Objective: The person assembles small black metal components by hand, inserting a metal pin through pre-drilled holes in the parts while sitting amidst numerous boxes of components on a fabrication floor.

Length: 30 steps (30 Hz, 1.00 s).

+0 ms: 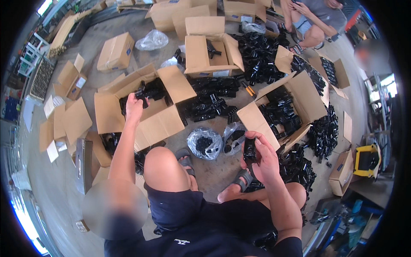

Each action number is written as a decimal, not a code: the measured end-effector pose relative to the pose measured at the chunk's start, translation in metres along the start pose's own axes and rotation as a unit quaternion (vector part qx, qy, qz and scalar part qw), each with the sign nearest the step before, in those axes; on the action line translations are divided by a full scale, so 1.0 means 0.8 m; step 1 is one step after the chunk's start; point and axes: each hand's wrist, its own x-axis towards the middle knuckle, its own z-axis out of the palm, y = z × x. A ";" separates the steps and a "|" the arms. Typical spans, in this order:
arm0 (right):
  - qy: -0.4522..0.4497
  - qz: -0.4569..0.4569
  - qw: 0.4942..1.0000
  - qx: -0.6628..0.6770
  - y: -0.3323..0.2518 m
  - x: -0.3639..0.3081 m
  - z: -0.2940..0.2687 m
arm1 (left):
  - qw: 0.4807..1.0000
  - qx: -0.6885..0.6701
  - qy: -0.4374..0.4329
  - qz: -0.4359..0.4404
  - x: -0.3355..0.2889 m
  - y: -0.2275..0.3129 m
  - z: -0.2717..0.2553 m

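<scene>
1. Head view: the left hand [135, 107] is closed around a small, glossy black fitting [140, 95], over an open brown cardboard box [159, 125].
2. The right hand [266, 156] pinches a blocky, shiny black piece [249, 150] — thumb against fingers — near a black-part-filled brown carton [309, 96].
3. I see clear plastic bags [191, 140] on the grey floor [210, 170] between.

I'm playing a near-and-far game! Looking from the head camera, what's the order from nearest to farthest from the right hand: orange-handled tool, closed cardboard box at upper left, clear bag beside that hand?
From the right hand:
1. Clear bag, just left of it.
2. Orange-handled tool, farther ahead.
3. Closed cardboard box, far ahead to the left.
</scene>
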 end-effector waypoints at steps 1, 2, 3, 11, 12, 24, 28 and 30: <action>0.000 -0.007 1.000 0.000 0.000 -0.003 0.001 | 1.000 -0.026 -0.006 0.004 -0.010 0.029 0.000; -0.001 -0.013 1.000 0.000 -0.001 -0.006 0.002 | 0.995 -0.088 -0.043 0.020 -0.019 0.059 0.001; 0.002 -0.019 1.000 0.008 -0.002 -0.008 0.002 | 0.985 -0.149 -0.082 0.033 -0.034 0.097 0.009; -0.020 -0.075 0.997 0.018 -0.003 -0.001 -0.009 | 0.906 -0.328 -0.258 0.069 -0.180 0.272 0.122; -0.016 -0.077 0.997 0.019 -0.002 0.001 -0.009 | 0.903 -0.327 -0.269 0.072 -0.196 0.271 0.138; 0.038 -0.109 0.993 -0.011 0.011 0.011 -0.053 | 0.813 0.315 -0.198 0.447 -0.269 0.156 0.261; 0.053 -0.123 0.990 -0.035 0.010 0.022 -0.059 | 0.884 0.264 -0.203 0.328 -0.257 0.163 0.256; 0.049 -0.139 0.988 -0.052 0.008 0.030 -0.060 | 0.937 0.125 -0.245 0.216 -0.251 0.160 0.259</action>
